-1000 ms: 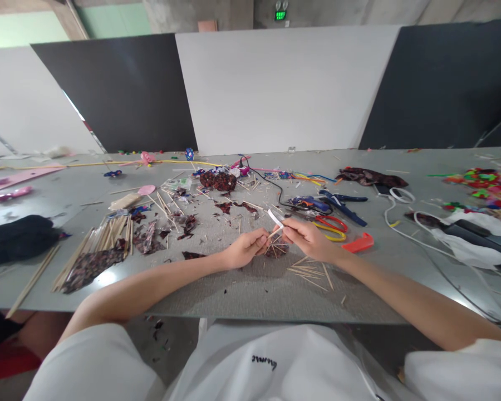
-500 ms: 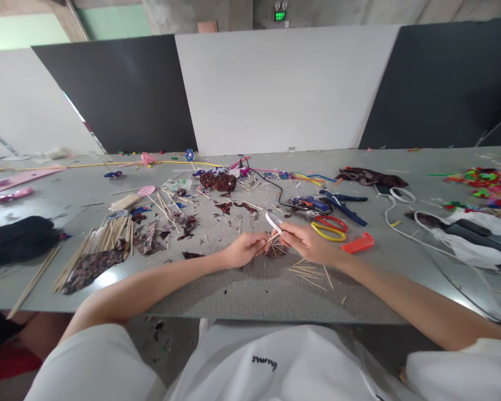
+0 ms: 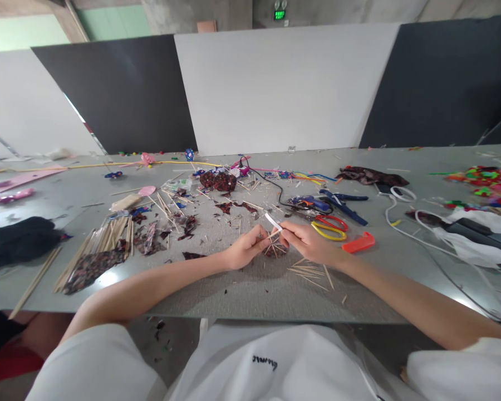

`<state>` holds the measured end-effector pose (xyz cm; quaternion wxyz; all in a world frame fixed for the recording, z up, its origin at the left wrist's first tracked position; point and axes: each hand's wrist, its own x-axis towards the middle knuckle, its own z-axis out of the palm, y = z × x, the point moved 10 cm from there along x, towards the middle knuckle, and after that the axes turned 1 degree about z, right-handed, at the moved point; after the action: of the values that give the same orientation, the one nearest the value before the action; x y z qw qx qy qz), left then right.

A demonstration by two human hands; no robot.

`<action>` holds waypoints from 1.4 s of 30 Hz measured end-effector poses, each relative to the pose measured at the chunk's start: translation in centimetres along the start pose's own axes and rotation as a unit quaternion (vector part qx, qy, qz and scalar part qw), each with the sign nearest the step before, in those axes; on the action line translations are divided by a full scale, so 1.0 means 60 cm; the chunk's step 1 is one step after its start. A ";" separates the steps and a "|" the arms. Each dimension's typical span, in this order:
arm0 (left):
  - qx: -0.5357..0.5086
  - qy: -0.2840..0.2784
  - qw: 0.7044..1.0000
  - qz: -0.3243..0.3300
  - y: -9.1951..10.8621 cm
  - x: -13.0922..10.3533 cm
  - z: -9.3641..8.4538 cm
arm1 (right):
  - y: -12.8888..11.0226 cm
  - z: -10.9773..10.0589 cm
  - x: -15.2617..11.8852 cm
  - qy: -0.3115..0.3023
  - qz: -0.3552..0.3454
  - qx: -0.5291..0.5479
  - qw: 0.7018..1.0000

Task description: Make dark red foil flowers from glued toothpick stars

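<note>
Stick work: I am watching both hands meeting over the dark disc (image 3: 280, 254); I am judging the step to be the handling of one stick (image 3: 274, 234) against the white strip (image 3: 273, 222), just above the spokes (image 3: 274, 245).
Left hand (image 3: 247, 248): closing narrowly, pinching the stick at thumb and fingertips, and hanging just beside the disc.
Right hand (image 3: 303, 241): gripping the white strip, which is slanting up and away from the fingers.
Disc and spokes: lying on the table (image 3: 217, 295) between and below the hands, with thin sticks radiating across the disc.
Loose sticks (image 3: 307, 273): fanning out on the near side of the right hand, within easy reach.
Next move: calling, I am judging, for a steady left pinch and a light right touch, keeping the spokes undisturbed.
Behind the fingers: the right hand is hiding the strip's lower end and overlapping the disc's edge.
White strip up close: I am possibly seeing a blade or a tube tip; it is too small to tell.
Frame edges: the dark bundle (image 3: 20, 240) at left and the bright pile (image 3: 488, 184) at right are running out of view.
</note>
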<state>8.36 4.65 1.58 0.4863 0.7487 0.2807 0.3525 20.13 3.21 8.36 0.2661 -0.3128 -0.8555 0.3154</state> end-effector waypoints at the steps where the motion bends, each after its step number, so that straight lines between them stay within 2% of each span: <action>1: -0.001 0.003 1.000 0.003 -0.001 0.000 -0.001 | 0.001 0.002 0.000 -0.002 0.002 0.004 1.000; 8: 0.001 0.007 1.000 0.006 -0.003 -0.001 -0.005 | 0.005 0.009 -0.001 -0.008 0.008 0.030 0.999; 19: -0.047 -0.001 0.999 -0.006 -0.009 -0.002 -0.001 | 0.005 0.006 0.000 0.001 0.007 0.002 1.000; 24: -0.064 -0.005 0.998 0.000 -0.009 -0.001 0.000 | 0.010 -0.001 0.001 0.024 0.006 -0.022 0.999; 27: -0.048 -0.009 0.999 0.005 -0.005 -0.001 0.001 | 0.015 -0.006 0.001 0.041 0.013 -0.025 0.999; 35: 0.008 -0.015 1.000 -0.002 0.007 -0.002 0.000 | 0.000 -0.003 0.001 0.016 -0.004 -0.032 0.999; 42: 0.078 -0.022 0.996 0.022 0.018 0.000 -0.003 | -0.007 0.000 0.002 0.009 -0.018 -0.068 0.997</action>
<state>8.28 4.34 2.62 0.4245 0.7979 0.2800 0.3236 19.90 3.04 8.67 0.2573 -0.3178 -0.8781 0.2485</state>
